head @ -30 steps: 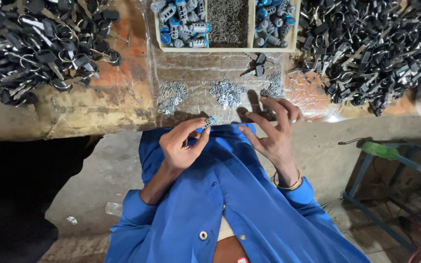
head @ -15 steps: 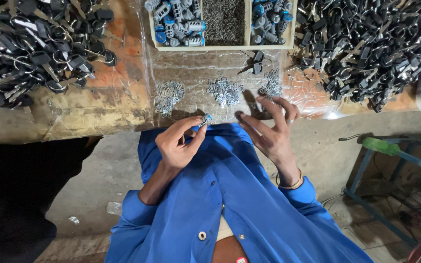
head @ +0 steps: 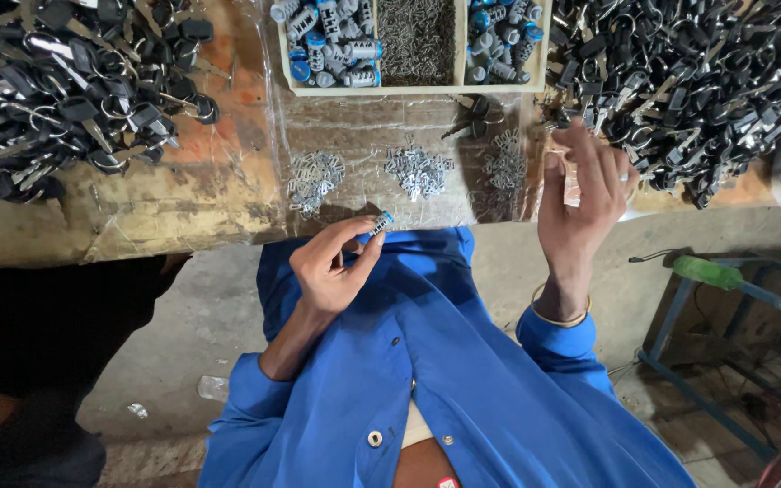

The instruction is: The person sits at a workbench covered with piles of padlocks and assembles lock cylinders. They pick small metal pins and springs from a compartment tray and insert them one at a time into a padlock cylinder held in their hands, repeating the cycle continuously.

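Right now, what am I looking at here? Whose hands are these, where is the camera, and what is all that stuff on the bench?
The camera sits on a person's head and looks down, so you see their blue shirt and own two hands. The left hand pinches a small silver cylinder with a blue end. The right hand is raised over the bench edge; whether it holds anything is unclear. On the workbench lie three little piles of small metal pieces, a divided tray of similar cylinders and tiny parts, and heaps of black-headed keys on both sides.
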